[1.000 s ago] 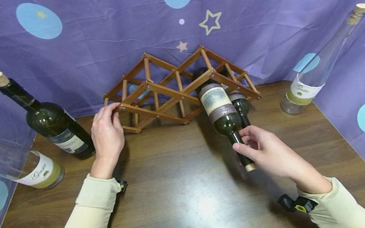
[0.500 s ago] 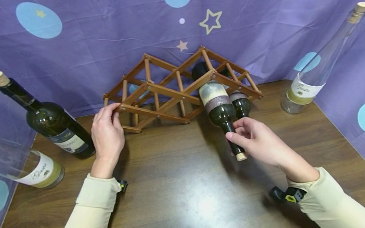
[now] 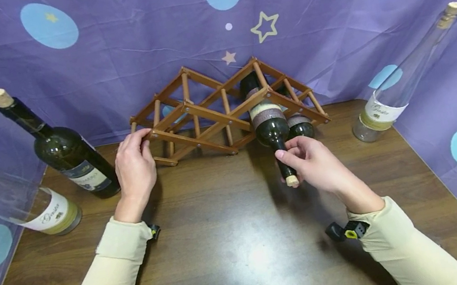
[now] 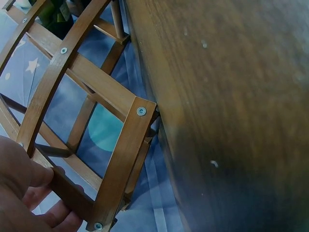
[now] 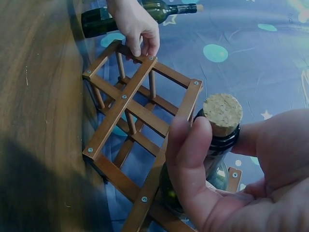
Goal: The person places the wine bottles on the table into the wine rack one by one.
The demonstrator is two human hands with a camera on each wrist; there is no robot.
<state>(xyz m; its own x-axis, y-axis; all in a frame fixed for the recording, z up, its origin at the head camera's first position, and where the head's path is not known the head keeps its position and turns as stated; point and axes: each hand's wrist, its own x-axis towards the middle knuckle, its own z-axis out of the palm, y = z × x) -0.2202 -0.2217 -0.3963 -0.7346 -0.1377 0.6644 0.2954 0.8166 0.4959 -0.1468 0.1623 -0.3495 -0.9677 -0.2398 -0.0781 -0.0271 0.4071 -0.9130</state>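
Observation:
A wooden lattice wine rack stands on the table against the cloth. My left hand pinches its left end; in the left wrist view, fingers and thumb close round a slat there. My right hand grips the neck of a dark green wine bottle, whose base end sits inside the rack's right part and whose corked neck points toward me. In the right wrist view the bottle's cork shows above my curled fingers. Beside it, a second dark bottle lies in the rack, its neck hidden behind my right hand.
At left stand a dark green corked bottle, close to my left hand, and a clear bottle with a white label. Another clear corked bottle stands at right. Purple cloth surrounds the brown wooden table.
My right hand has pushed the bottle farther back into the rack, moving away from me and slightly left. The left hand stays at the rack's left end.

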